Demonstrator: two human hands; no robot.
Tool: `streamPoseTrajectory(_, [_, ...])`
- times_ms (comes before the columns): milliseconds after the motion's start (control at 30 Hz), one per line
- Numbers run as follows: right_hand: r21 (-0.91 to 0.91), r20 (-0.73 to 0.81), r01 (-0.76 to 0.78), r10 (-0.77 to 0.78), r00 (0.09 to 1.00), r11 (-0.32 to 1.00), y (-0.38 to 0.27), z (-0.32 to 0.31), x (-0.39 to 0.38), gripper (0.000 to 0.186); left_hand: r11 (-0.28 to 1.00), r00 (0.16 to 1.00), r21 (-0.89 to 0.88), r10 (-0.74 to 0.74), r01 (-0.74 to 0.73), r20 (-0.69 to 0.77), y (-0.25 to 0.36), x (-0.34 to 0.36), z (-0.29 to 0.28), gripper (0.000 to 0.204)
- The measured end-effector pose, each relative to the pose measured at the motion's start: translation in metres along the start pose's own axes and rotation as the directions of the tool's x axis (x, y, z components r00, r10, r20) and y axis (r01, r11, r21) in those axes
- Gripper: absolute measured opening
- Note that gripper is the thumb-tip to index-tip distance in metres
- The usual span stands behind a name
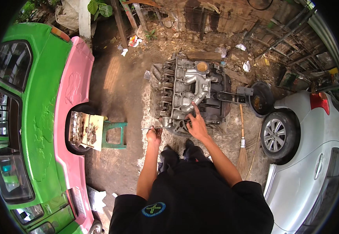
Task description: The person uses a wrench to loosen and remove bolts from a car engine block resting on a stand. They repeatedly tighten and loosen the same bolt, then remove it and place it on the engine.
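Note:
A car engine (200, 91) stands on the ground in front of me. Its rocker arms (165, 91) are exposed along the left side, and a silver intake manifold (195, 97) with a round opening lies across the middle. At the engine's near left corner, my left hand (154, 134) is closed around a slim metal rod-like tool (161, 127); the tool's far end against the engine is too small to make out. My right hand (197, 125) rests over the near part of the manifold, index finger stretched onto the metal and the other fingers apart, with nothing visible in it.
To the left stands a green plastic stool (115, 134) beside a metal engine part (77, 128) and a light board (92, 130), near a green and pink vehicle (74, 78). At right are a black basin (261, 99), a broom (242, 152) and a silver car (306, 167).

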State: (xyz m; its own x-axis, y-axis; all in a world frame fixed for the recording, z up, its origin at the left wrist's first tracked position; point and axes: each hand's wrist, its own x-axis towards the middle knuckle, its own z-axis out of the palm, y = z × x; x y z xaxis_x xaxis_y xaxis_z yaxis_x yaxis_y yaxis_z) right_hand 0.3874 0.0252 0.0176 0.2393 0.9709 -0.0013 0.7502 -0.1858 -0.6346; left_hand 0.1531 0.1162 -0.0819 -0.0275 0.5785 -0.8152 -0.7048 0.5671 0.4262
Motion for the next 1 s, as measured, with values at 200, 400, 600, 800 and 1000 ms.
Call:
streamPoseTrajectory(200, [-0.014, -0.006, 0.012, -0.012, 1.0, 1.0, 0.007, 0.003, 0.009, 0.025, 0.995, 0.993, -0.075, -0.055, 0.063, 0.106, -0.001, 0.007, -0.009, 0.006])
streamPoseTrajectory(400, [-0.011, -0.003, -0.004, 0.004, 1.0, 1.0, 0.006, 0.003, 0.008, 0.025, 0.939, 0.902, 0.097, 0.283, -0.329, 0.325, 0.004, -0.042, -0.01, 0.01])
streamPoseTrajectory(600, [-0.034, -0.038, 0.005, -0.006, 0.999, 0.999, 0.002, 0.002, 0.008, 0.025, 0.561, 0.542, 0.204, 0.541, -0.802, 0.643, 0.004, -0.092, 0.004, 0.019])
streamPoseTrajectory(800, [0.001, 0.006, -0.027, 0.027, 1.0, 1.0, 0.0, -0.002, 0.009, 0.023, 0.051, 0.256, 0.256, 0.378, -0.965, 0.89, 0.009, -0.115, 0.011, 0.036])
streamPoseTrajectory(1000, [-0.01, -0.03, 0.019, -0.019, 0.999, 1.0, -0.001, -0.003, 0.008, 0.023, -0.089, 0.2, 0.225, 0.226, -0.97, 0.953, 0.013, -0.119, 0.012, 0.037])
